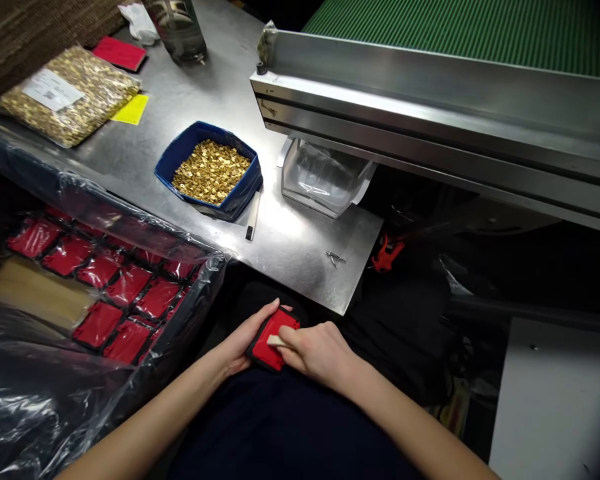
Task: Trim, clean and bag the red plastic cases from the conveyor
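Over my lap, my left hand (243, 340) cups a small red and black part (271, 341) from the left, fingers curled round its edge. My right hand (320, 353) is closed and presses a thin pale stick-like tool (276, 341) onto the part's red face. Both hands hover just below the front edge of the steel table (300, 247). On that table a blue tray (240, 193) holds a heap of small gold pieces (211, 171).
At my left, a plastic-lined bin (55, 200) holds rows of red parts (125, 287). A bag of gold pieces (67, 93), red and yellow cards, a bottle, a clear plastic container (323, 180) and a marker lie on the table. A steel-framed green conveyor (430, 87) runs at the right.
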The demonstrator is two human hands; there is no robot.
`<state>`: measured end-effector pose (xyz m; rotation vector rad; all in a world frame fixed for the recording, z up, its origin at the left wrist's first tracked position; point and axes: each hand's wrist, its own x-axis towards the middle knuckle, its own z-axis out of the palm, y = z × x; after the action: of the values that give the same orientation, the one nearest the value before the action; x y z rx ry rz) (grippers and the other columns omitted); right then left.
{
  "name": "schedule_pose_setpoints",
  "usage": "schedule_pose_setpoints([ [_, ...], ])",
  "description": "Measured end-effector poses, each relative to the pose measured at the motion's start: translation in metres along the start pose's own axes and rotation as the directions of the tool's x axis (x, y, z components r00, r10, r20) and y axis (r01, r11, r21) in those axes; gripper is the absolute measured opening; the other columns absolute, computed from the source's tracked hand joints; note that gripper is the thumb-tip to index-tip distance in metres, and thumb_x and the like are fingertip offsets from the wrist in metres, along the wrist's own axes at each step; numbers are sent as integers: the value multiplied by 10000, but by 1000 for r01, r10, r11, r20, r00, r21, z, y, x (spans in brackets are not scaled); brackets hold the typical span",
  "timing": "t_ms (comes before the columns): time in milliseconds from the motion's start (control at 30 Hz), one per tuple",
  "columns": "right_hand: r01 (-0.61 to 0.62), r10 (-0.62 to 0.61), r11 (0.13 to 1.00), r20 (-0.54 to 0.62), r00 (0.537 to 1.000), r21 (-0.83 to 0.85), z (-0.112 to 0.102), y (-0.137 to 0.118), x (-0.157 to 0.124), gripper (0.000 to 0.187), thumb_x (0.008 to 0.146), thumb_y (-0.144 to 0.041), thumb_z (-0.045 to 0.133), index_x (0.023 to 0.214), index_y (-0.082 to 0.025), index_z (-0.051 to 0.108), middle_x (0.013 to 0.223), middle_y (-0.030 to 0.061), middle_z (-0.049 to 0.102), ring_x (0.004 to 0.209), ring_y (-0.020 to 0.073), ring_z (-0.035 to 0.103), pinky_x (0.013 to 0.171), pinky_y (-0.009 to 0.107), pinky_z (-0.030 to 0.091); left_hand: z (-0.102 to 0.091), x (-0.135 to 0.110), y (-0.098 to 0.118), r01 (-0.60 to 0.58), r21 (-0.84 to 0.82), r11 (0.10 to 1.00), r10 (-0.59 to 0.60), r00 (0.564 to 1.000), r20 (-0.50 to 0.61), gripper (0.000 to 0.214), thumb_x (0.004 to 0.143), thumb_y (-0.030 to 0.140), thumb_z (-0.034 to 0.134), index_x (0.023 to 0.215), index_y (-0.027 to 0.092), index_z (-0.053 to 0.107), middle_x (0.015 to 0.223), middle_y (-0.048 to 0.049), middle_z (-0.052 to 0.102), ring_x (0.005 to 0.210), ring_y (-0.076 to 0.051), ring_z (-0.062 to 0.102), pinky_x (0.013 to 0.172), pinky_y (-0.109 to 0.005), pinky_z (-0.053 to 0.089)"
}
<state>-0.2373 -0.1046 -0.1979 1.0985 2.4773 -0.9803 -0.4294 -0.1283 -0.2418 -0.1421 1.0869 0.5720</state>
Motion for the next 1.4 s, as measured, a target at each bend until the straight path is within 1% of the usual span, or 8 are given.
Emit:
schedule_pose_setpoints([
  [433, -36, 36, 999, -13, 999, -22, -2, -3, -1, 264, 1074, -458, 385, 1023, -267, 560, 839, -35, 786, 670, 136, 704, 559, 313, 161, -4, 0, -4, -1, 5, 1000, 1, 1000, 25, 449, 915, 564, 704, 1149, 180, 696, 857, -79, 761, 662, -188, 705, 592, -264, 581],
  [667, 38, -38, 999, -24, 999, -12, 1, 1, -4, 283, 1073, -468, 380, 1026, -270, 577, 866, -30, 785, 700, 130, 703, 557, 307, 178, -4, -4, -6, -25, 14, 1000, 25, 999, 36, 425, 907, 563, 717, 1050, 162, 720, 794, -66, 750, 638, -174, 692, 583, -235, 559],
  [833, 123, -123, 992, 7, 992, -40, -1, -12, -3, 260, 1048, -452, 425, 984, -264, 595, 861, -24, 785, 719, 139, 709, 569, 315, 207, -3, -4, -7, -48, 13, 999, 48, 998, 43, 437, 903, 553, 726, 1018, 132, 728, 816, -101, 772, 688, -202, 721, 619, -247, 572],
  [967, -84, 79, 995, -101, 992, -53, -33, -10, 31, 381, 1041, -552, 360, 1070, -267, 610, 878, 24, 779, 779, 207, 724, 607, 313, 283, -5, -6, -7, -19, -8, 1000, 19, 998, 65, 510, 941, 620, 627, 994, 121, 713, 817, -121, 773, 673, -229, 733, 628, -292, 586],
  [1067, -265, 257, 964, -196, 946, -18, -58, 8, 60, 543, 1064, -582, 178, 1187, -245, 586, 985, 67, 773, 874, 235, 727, 654, 312, 377, -7, -10, -8, -48, -82, 996, 56, 992, 109, 528, 967, 608, 587, 1234, 153, 626, 1054, -181, 781, 858, -318, 775, 774, -412, 616],
  [1167, -357, 341, 934, -264, 902, -13, -75, 36, 71, 619, 1035, -669, 193, 1348, -243, 516, 1247, 94, 715, 1078, 242, 690, 763, 316, 456, -11, -14, -10, -77, -150, 986, 99, 984, 151, 570, 992, 585, 556, 1383, 173, 507, 1212, -240, 734, 1022, -383, 754, 888, -521, 588],
  [1300, -533, 484, 841, -315, 817, -90, -86, 100, 36, 526, 1080, -483, 142, 1391, -274, 510, 1346, 113, 651, 1108, 254, 664, 796, 339, 474, -20, -17, -15, -96, -214, 972, 146, 961, 233, 599, 989, 544, 590, 1448, 184, 455, 1340, -260, 669, 1177, -408, 692, 1012, -578, 520],
  [1400, -621, 555, 758, -306, 774, -197, -87, 162, -2, 478, 1050, -277, 260, 1455, -161, 485, 1305, 221, 640, 1130, 322, 621, 809, 378, 470, -24, -15, -17, -102, -242, 965, 170, 944, 284, 607, 970, 507, 637, 1452, 184, 457, 1378, -262, 644, 1224, -411, 665, 1055, -557, 493],
])
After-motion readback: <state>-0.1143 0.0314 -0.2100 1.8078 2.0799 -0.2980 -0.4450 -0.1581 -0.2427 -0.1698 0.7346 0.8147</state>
